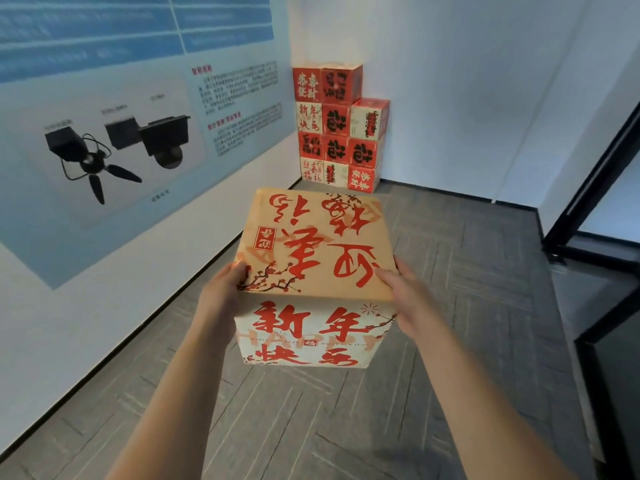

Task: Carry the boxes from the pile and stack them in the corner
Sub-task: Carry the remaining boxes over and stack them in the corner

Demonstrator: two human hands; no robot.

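Carrying phase, head view. A person is holding 1 box in mid-air at about chest level, well apart from the stack that is standing in the corner ahead. The left hand is clasping the box's left face, thumb lying over the top edge; the right hand is clasping the right face in the same way, with a finger resting on the top edge. The fingers on the far sides are hidden. The box is printed cardboard, cube-like, with a closed top; its walls are showing no buckling under the 2-sided squeeze, so it is probably light and fairly stiff, though the smooth print may be slippery. Hold is best kept low on opposite faces or under the bottom edges, since pressure at mid-panel could dent the card. The stack is rising 4 tiers on its left and 3 on its right; the lower right column is looking like the likeliest landing spot. The grey floor is lying between the person and the stack.
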